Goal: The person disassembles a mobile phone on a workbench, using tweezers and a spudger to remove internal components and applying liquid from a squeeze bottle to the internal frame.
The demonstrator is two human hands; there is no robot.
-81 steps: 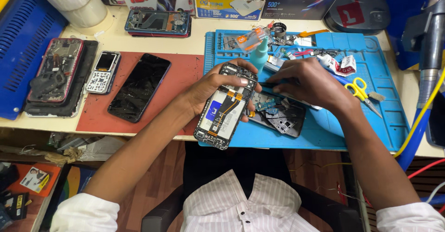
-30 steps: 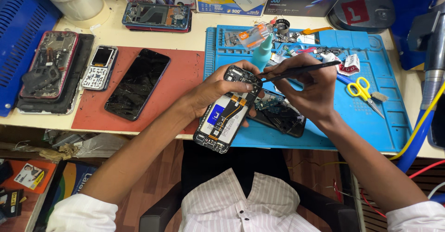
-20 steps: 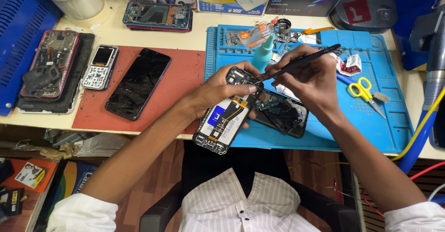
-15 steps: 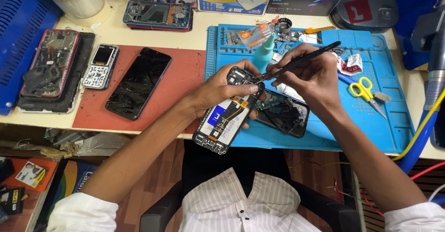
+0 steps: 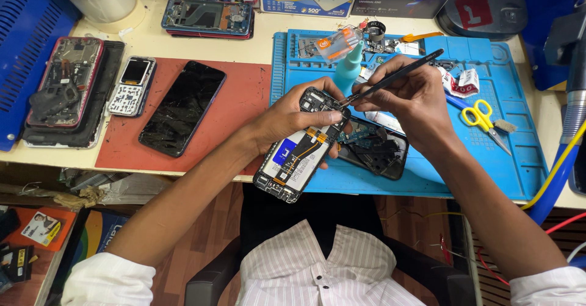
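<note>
My left hand (image 5: 287, 118) grips an opened phone (image 5: 297, 150) with its back off, showing a white battery and orange flex cables. It is tilted over the front edge of the blue work mat (image 5: 421, 171). My right hand (image 5: 410, 98) holds a thin black tool (image 5: 390, 79) like a pen, with its tip touching the phone's upper right corner. A dark phone back shell with loose parts (image 5: 373, 148) lies on the mat under my hands.
Yellow scissors (image 5: 482, 116) lie on the mat to the right, a teal bottle (image 5: 348, 74) behind my hands. A cracked black phone (image 5: 182, 107) rests on a red mat (image 5: 244, 98); a small keypad phone (image 5: 132, 86) and stripped phones (image 5: 64, 83) lie left. Boxes line the back edge.
The tool in my right hand swung up from lying low over the shell, then came down so its tip meets the phone's top corner. The left hand kept the phone steady.
</note>
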